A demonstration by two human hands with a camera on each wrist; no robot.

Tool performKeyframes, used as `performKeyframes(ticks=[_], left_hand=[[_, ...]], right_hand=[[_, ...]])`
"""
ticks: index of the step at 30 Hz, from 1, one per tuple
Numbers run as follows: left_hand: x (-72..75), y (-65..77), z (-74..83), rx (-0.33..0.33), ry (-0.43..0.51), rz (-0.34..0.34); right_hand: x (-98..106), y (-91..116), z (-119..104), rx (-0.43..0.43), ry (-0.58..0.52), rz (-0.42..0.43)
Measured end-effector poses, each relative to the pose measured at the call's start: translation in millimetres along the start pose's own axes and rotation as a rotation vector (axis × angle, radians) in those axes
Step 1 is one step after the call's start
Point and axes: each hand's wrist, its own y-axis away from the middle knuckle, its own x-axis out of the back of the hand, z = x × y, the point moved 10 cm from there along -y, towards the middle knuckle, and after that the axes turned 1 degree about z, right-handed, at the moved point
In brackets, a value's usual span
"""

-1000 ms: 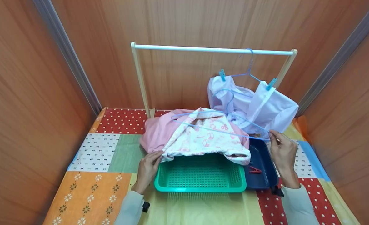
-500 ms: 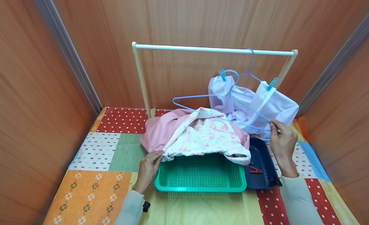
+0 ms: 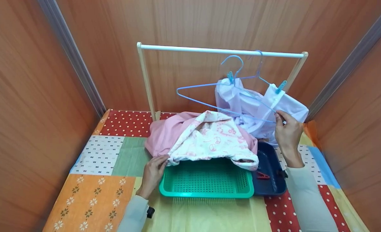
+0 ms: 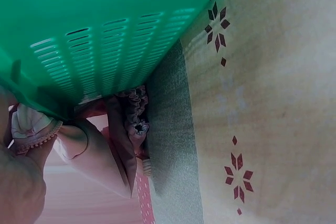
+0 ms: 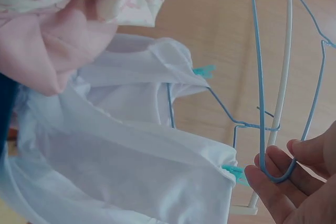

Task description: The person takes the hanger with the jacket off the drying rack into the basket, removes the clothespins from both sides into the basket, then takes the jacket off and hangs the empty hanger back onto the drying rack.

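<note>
In the head view, my right hand (image 3: pixel 287 130) pinches the right corner of a blue wire hanger (image 3: pixel 203 102), whose hook points up just below the rack's rod. The right wrist view shows that corner curving round between thumb and fingers. My left hand (image 3: pixel 153 172) pinches the left edge of a pink garment (image 3: pixel 164 135) with a white, pink-printed lining (image 3: pixel 206 145). This garment lies draped over the back of a green basket (image 3: pixel 206 195). In the left wrist view, a gathered bit of the cloth (image 4: pixel 34 127) sits at the fingers.
A white rack (image 3: pixel 193 49) stands behind. On it hangs a second hanger with a white garment (image 3: pixel 287 104) clipped by two teal clothespins (image 3: pixel 281 87). A dark blue tray (image 3: pixel 271 183) holding a red clothespin (image 3: pixel 262 176) is right of the basket. Wooden panels enclose the sides.
My right hand has raised the hanger from over the pink garment up towards the rod. The left hand has stayed at the garment's edge.
</note>
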Motion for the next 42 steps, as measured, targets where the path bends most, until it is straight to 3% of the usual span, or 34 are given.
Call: performKeyframes(ticks=[13, 23, 32, 42], left_hand=[[-0.8, 1.0, 1.8, 0.005, -0.016, 0.005], [1.4, 1.3, 6.1, -0.055, -0.027, 0.045], [-1.0, 0.9, 3.1, -0.021, -0.006, 0.015], [-1.9, 1.0, 3.0, -0.006, -0.009, 0.018]], right_hand=[[-31.0, -41.1, -5.9, -0.018, 0.034, -0.059], [-62.3, -54.1, -11.8, -0.049, 0.028, -0.103], [-94.6, -63.5, -31.6, -0.094, 0.039, -0.172], [-122.2, -72.5, -51.1, -0.085, 0.059, -0.209]])
